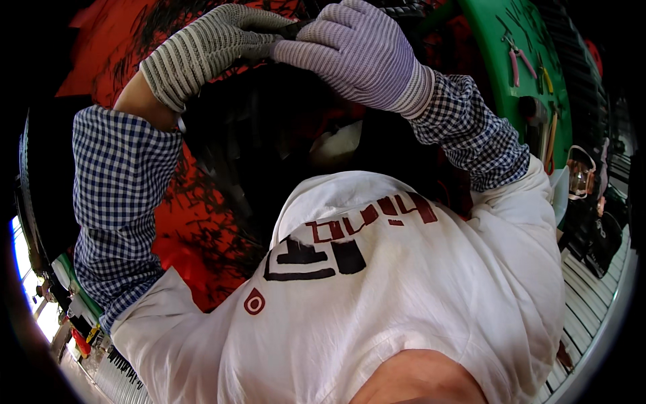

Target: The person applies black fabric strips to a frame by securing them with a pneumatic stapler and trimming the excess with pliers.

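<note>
Both my hands wear striped knit gloves and meet at the top of the view, with checked sleeve covers on the forearms. My left hand (208, 48) pinches a small dark piece (293, 29) between its thumb and fingers. From the other side my right hand (360, 57) is closed, its fingers curled and its thumb reaching to the same piece. Most of the piece is hidden by the gloves, so its kind does not show. Beneath and beside the hands spreads a red sheet (101, 50) strewn with thin black slivers.
A green board (494, 40) stands at the right, bearing pink-handled pliers (518, 64), a yellow-handled tool (547, 79) and more black slivers. Past it is a clear cup-like container (580, 174). At far lower left lies a red-handled tool (81, 343).
</note>
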Action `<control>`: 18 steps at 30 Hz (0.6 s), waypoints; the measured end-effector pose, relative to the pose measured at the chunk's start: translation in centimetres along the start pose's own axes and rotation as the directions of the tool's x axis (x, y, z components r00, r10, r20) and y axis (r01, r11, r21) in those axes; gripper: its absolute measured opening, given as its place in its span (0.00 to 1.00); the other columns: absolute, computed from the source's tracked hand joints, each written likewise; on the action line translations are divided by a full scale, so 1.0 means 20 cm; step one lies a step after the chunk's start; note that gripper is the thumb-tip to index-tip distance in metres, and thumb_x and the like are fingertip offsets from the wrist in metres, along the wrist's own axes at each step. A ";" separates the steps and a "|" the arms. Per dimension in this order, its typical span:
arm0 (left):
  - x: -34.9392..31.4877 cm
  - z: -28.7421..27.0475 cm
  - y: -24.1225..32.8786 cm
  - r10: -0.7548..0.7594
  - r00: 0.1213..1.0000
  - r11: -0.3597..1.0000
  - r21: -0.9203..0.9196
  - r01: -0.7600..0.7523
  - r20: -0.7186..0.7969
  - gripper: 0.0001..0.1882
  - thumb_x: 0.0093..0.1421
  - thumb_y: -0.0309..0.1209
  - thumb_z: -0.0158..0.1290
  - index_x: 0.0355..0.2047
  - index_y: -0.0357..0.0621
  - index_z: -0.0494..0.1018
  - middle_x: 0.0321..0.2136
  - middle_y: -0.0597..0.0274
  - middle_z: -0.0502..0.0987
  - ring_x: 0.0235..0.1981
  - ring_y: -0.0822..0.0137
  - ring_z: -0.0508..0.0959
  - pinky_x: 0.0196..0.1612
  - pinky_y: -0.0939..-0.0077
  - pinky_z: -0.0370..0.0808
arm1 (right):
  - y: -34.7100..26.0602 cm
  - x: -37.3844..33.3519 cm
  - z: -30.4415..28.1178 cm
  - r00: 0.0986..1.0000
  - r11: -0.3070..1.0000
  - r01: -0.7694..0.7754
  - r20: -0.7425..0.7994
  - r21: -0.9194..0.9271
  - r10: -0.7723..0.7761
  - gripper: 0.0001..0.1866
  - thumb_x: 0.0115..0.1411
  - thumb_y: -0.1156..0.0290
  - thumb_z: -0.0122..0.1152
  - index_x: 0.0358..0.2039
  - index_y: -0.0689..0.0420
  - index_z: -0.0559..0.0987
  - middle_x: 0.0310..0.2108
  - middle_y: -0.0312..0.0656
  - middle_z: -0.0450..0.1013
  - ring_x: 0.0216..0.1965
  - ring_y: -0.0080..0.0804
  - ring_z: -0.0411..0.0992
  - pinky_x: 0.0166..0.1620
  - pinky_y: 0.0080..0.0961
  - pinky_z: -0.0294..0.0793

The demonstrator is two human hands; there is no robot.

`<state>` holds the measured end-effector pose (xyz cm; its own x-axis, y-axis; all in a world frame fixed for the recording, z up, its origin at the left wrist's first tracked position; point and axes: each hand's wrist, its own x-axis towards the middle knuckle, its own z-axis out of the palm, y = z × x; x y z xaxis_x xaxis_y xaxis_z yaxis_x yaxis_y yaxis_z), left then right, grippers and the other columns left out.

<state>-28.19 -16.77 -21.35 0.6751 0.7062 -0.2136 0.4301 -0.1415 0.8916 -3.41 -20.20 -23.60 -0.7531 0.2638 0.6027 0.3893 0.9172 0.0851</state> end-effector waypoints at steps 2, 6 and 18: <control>0.02 -0.02 -0.03 0.067 0.998 0.997 0.026 -0.067 0.021 0.24 0.67 0.41 0.53 0.58 0.40 0.72 0.50 0.56 0.79 0.51 0.62 0.79 0.55 0.71 0.77 | 0.02 0.03 -0.02 0.995 0.996 0.089 -0.049 0.004 -0.088 0.15 0.58 0.69 0.57 0.47 0.52 0.78 0.29 0.36 0.69 0.31 0.31 0.69 0.35 0.28 0.69; 0.05 -0.05 -0.12 0.158 0.987 0.987 0.013 -0.158 0.026 0.20 0.70 0.37 0.48 0.58 0.42 0.72 0.50 0.56 0.79 0.50 0.64 0.80 0.54 0.74 0.78 | -0.01 0.10 -0.11 0.982 0.994 0.097 0.165 -0.042 -0.089 0.15 0.58 0.69 0.57 0.46 0.53 0.78 0.29 0.36 0.69 0.31 0.31 0.70 0.35 0.28 0.70; 0.04 0.00 0.01 -0.034 0.997 0.998 0.040 0.037 -0.067 0.17 0.69 0.35 0.50 0.54 0.40 0.75 0.44 0.57 0.81 0.46 0.67 0.80 0.51 0.76 0.78 | 0.03 0.15 -0.07 0.978 0.996 0.091 0.188 -0.005 -0.088 0.13 0.59 0.68 0.58 0.43 0.56 0.79 0.34 0.38 0.72 0.35 0.33 0.72 0.35 0.28 0.71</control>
<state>-27.64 -16.21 -21.26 0.6184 0.7553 -0.2170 0.4786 -0.1429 0.8663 -4.61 -19.23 -20.54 -0.8709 0.2333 0.4325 0.3221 0.9357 0.1437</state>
